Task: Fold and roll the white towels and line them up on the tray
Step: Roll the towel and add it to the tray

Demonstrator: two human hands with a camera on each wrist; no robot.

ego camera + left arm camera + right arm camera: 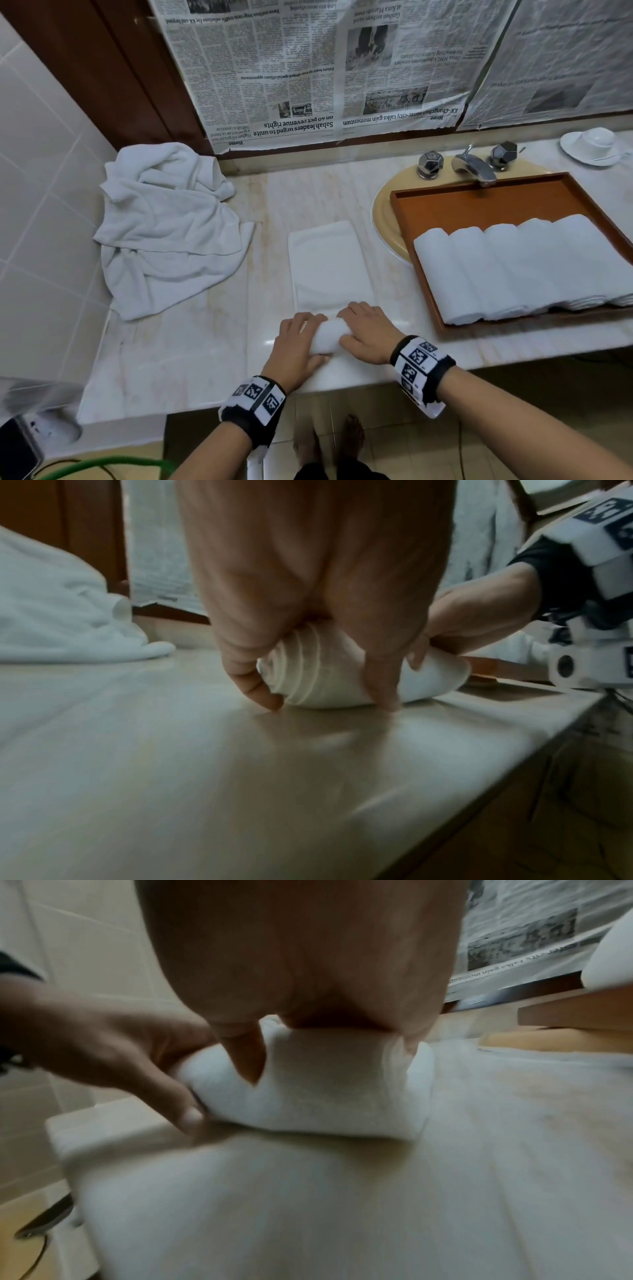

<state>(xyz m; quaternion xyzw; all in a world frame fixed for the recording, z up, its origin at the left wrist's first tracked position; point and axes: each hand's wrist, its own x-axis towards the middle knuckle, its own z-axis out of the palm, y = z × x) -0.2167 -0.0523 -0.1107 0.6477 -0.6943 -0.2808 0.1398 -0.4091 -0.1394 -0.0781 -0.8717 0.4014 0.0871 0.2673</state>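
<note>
1. The left hand (297,342) had its fingers curled over the near end of the folded towel (329,270), thumb tucked down at the counter, gripping the rolled part. The right hand (368,330) gripped the same roll beside it, fingers wrapped over the top and thumb pressed into the cloth.

2. The towel lay on the marble counter (178,346) in front of the person, its near end wound into a short roll under both hands, and the rest stretched flat away toward the wall.

3. In the left wrist view the roll's end (301,666) showed stepped layers, like a cone. Uneven pressure between the two hands would likely have made it telescope further and finish lopsided.

4. The roll sat near the counter's front edge. A slack grip there might have let it loosen or slide off the polished stone.

5. If the flat part crept sideways during rolling, the roll would probably have come out longer or skewed against the five rolled towels (520,267) lying side by side, touching, on the wooden tray (486,202) to the right.

6. A heap of unfolded towels (164,226) sat at the left, well apart.
</note>
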